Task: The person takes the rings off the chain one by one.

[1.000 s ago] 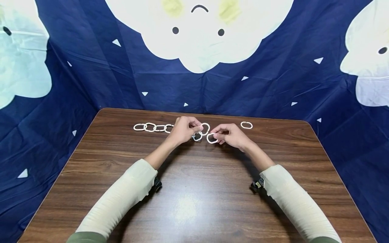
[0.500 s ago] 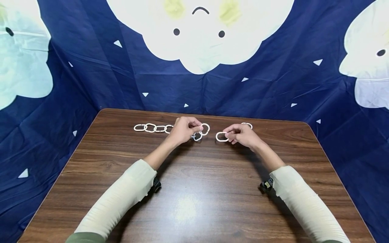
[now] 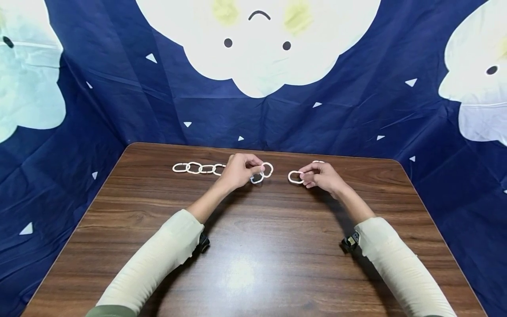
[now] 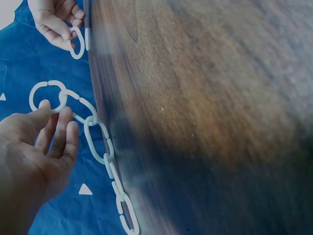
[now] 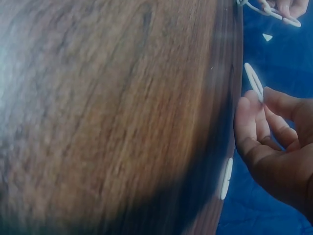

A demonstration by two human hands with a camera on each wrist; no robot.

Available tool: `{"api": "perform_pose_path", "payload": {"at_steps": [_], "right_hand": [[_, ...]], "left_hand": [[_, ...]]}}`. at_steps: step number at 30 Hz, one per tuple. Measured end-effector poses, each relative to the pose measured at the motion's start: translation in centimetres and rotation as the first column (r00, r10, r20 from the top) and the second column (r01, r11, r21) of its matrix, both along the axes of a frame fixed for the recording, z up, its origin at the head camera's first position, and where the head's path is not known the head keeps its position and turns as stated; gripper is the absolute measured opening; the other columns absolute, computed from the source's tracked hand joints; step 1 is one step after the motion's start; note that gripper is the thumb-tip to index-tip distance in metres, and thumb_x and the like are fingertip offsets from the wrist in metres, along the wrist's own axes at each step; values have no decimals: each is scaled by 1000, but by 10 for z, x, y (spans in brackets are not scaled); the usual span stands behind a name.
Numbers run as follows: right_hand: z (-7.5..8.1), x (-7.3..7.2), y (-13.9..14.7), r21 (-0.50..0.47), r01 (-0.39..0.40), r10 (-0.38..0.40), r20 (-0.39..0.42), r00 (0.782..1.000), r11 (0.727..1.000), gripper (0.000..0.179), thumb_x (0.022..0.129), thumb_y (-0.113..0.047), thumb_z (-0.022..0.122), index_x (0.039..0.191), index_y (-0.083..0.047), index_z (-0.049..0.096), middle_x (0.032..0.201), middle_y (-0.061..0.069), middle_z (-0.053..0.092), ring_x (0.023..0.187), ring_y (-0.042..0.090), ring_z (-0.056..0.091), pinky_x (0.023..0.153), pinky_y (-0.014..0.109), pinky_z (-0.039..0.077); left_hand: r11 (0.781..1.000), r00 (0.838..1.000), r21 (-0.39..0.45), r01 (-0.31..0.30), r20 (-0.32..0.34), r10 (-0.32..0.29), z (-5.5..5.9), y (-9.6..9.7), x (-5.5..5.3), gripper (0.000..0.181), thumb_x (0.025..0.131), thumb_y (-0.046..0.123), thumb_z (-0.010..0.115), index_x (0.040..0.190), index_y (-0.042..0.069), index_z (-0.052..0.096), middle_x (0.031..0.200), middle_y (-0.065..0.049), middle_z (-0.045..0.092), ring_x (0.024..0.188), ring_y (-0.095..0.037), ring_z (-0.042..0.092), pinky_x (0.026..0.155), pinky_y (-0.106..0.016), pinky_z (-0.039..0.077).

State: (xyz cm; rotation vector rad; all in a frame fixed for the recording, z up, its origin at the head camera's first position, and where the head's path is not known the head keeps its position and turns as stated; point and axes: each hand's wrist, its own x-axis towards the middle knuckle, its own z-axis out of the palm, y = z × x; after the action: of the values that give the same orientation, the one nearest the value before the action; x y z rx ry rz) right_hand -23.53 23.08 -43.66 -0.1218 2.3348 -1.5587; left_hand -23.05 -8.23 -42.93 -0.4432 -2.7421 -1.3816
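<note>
My left hand (image 3: 240,171) pinches the end link (image 4: 31,94) of a white plastic chain between thumb and fingers. That oval link stands raised, with a small gap in its rim in the left wrist view. From it the chain (image 4: 88,141) hangs down to the table, its far end lying to the left of the hand; the hand hides part of it in the head view. To the right, apart from the chain, my right hand (image 3: 322,177) pinches a single white link (image 5: 251,77) between thumb and fingertips. Another loose link (image 5: 226,179) lies on the table beside that hand, mostly hidden in the head view.
The brown wood-grain table (image 3: 253,229) has its far edge just beyond the chain. Behind and at the sides hangs a dark blue curtain (image 3: 222,108) with white clouds. Black wrist cameras sit under both sleeves (image 3: 170,242).
My right hand has moved right with its link, away from the left hand, and now covers most of the loose link. The left hand has stayed in place, holding the chain's end link.
</note>
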Motion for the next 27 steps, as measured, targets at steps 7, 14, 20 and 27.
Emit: {"api": "perform_pose_path", "payload": {"at_steps": [7,14,20,27], "right_hand": [[-1,-3,5,-49,80,-76,86,993,996,40,107,2,70,143,17,63,104,3,72,83,6,74,78,21,65],[-4,-5,7,-93,142,-128,148,981,985,45,105,4,71,146,19,58,97,2,75,79,5,76,78,21,66],[-4,-5,8,-93,161,-145,153,978,983,50,104,6,74,149,20,56,94,0,76,81,4,77,81,21,66],[-1,-6,10,-74,165,-151,169,974,983,53,103,4,75,150,19,56,91,-3,75,81,2,76,82,19,66]], "left_hand": [[1000,1000,11,3,9,-3,-1,0,1,14,102,19,86,112,9,87,108,-7,88,97,-22,78,92,-38,60],[1000,1000,6,7,9,-8,0,1,2,12,102,18,86,110,10,87,108,-6,88,97,-21,77,92,-37,59],[1000,1000,3,4,7,-4,0,1,2,14,102,19,86,112,9,87,109,-6,88,97,-21,77,92,-37,60],[1000,1000,2,7,-5,-7,0,1,2,16,102,22,87,112,9,88,109,-6,88,96,-20,78,91,-36,60]]}}
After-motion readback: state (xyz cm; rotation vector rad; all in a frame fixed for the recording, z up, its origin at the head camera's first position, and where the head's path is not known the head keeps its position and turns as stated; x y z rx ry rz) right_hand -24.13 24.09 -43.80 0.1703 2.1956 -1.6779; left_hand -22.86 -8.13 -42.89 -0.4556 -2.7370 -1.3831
